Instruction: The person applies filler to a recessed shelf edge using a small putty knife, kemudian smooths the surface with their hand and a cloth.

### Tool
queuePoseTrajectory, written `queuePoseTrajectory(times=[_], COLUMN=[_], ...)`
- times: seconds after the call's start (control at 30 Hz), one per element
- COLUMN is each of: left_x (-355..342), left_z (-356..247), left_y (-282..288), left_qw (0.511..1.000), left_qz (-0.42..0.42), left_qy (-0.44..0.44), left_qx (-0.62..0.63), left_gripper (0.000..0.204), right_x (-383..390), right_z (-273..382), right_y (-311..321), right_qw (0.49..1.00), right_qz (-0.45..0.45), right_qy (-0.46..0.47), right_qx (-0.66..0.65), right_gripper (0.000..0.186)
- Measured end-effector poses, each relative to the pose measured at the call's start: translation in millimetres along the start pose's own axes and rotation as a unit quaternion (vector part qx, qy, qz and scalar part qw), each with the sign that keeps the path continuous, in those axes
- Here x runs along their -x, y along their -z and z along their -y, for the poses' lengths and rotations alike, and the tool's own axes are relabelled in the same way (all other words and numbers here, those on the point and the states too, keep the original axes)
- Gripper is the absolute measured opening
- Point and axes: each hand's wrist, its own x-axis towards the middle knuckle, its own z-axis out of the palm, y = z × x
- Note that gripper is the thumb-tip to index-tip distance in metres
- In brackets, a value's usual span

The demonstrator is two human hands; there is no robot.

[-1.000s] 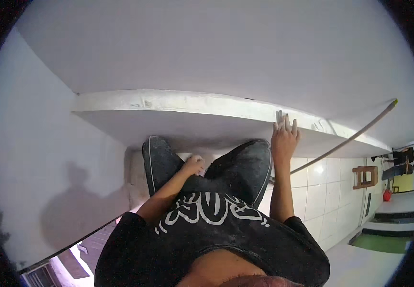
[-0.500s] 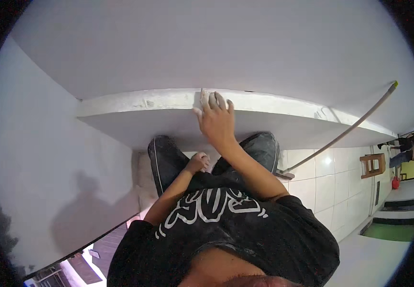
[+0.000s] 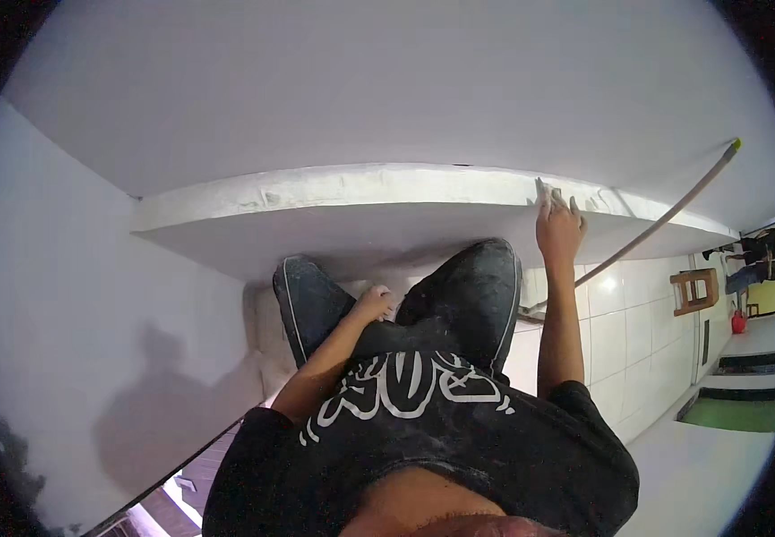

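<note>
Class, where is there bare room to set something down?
The white ledge looks bare from the left wall to the right hand; so do floor tiles between the right forearm and wooden stool. It is crowded around the left hand, between the thighs.

Moderate indoor light leaves the upper wall [image 3: 387, 80] a flat, dim grey, while the pale ledge [image 3: 333, 186] catches far more brightness. A soft-edged shadow of head and shoulders falls on the left wall [image 3: 150, 394] — light reaches it from the opposite side. One round glare spot sits on the floor tiles [image 3: 607, 336]. Purplish light glows at lower left. Fisheye curvature bows the ledge; corners sink into grainy black — distant people [image 3: 754, 268] look small and smeary.
</note>
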Motion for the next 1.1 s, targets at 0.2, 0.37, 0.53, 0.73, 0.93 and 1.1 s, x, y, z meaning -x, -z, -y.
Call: queuePoseTrajectory(times=[0.2,0.37,0.53,0.73,0.93,1.1], left_x=[2.6,3.2,14.5,-6.4,11.3,9.0], left_z=[-14.2,-8.4,-13.1,16.7,-16.3,-13.5], left_y=[-2.1,6.6,4.1,15.2,-2.0,-3.0], left_qw=[0.999,0.996,0.998,0.992,1.000,0.999], left_qz=[-0.032,0.052,0.013,0.033,0.003,0.006], left_qy=[0.027,0.028,-0.016,0.011,0.025,0.029], left_qx=[-0.007,0.062,0.054,0.120,-0.004,-0.013], left_gripper=[0.029,0.031,0.033,0.033,0.034,0.032], right_x=[24.4,79.8,78.4,67.7,25.0,19.5], right_z=[81.7,197.2,204.4,151.7,26.9,32.7], right_y=[-14.8,10.3,24.2,26.7,-2.4,-14.6], right_qw=[0.992,0.906,0.915,0.944,0.990,0.993], right_qz=[-0.114,-0.157,-0.129,-0.129,-0.073,-0.054], right_qy=[0.046,0.272,0.254,0.229,0.085,0.052], right_qx=[-0.030,-0.283,-0.285,-0.200,-0.087,-0.087], right_gripper=[0.054,0.049,0.049,0.050,0.052,0.051])
